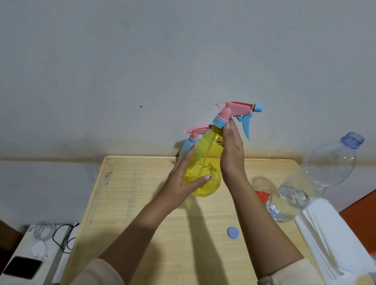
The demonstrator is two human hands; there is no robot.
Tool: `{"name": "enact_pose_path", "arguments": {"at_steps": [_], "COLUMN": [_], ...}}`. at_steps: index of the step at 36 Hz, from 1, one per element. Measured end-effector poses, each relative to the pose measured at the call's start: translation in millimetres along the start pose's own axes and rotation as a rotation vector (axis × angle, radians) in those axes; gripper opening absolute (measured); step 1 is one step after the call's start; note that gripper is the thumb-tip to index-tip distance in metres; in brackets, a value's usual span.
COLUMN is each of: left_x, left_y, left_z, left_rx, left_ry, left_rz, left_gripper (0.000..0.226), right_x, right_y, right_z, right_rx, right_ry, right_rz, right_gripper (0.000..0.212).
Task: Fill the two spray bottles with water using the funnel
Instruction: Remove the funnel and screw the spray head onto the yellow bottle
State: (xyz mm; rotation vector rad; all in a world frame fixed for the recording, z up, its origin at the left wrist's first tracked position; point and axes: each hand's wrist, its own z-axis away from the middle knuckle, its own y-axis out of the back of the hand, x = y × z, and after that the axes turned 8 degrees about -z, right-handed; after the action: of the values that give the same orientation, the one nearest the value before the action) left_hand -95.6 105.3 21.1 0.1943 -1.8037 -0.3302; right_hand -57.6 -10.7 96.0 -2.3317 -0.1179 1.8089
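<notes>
A yellow spray bottle [209, 154] with a pink and blue trigger head [236, 111] stands on the wooden table [140, 230]. My left hand [184, 179] wraps its lower body from the left. My right hand [232, 151] lies flat against its right side, fingertips at the blue collar. A second spray bottle [188, 143], blue with a pink head, stands behind it, mostly hidden. An orange piece, possibly the funnel [262, 196], shows behind my right forearm. A large clear water bottle [313, 178], uncapped and holding some water, stands at the right.
A blue bottle cap [232, 232] lies on the table between my forearms. A stack of white paper [334, 241] covers the table's right edge. Left of the table, a lower white surface holds a phone [23, 267] and cables [54, 235]. A grey wall is right behind.
</notes>
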Motion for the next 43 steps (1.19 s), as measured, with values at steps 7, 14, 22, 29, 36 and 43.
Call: {"name": "enact_pose_path", "arguments": {"at_steps": [7, 14, 22, 29, 36, 43], "left_x": [-0.7, -4.3, -4.3, -1.6, -4.8, -8.0], "left_y": [-1.5, -0.4, 6.8, 6.4, 5.9, 6.6], "left_z": [-2.6, -1.6, -2.9, -4.1, -5.4, -6.0], "left_rx": [0.006, 0.018, 0.013, 0.004, 0.004, 0.006], "left_ry": [-0.009, 0.007, -0.013, -0.029, -0.022, -0.033], "left_rz": [-0.015, -0.006, -0.108, -0.153, -0.093, -0.107], "left_gripper": [0.078, 0.079, 0.075, 0.076, 0.076, 0.076], "right_x": [2.6, 1.5, -6.0, -2.4, 4.1, 5.2], "right_y": [-0.3, -1.3, 4.5, 1.4, 5.3, 5.5], "right_z": [-1.6, -3.1, -12.4, -10.6, -6.6, -15.1], "right_rx": [0.099, 0.045, 0.132, 0.113, 0.03, 0.067], "right_ry": [0.085, 0.033, 0.01, 0.054, 0.013, -0.02], "right_rz": [-0.079, -0.097, -0.175, -0.113, -0.207, -0.124], "right_gripper": [0.027, 0.023, 0.011, 0.021, 0.014, 0.033]}}
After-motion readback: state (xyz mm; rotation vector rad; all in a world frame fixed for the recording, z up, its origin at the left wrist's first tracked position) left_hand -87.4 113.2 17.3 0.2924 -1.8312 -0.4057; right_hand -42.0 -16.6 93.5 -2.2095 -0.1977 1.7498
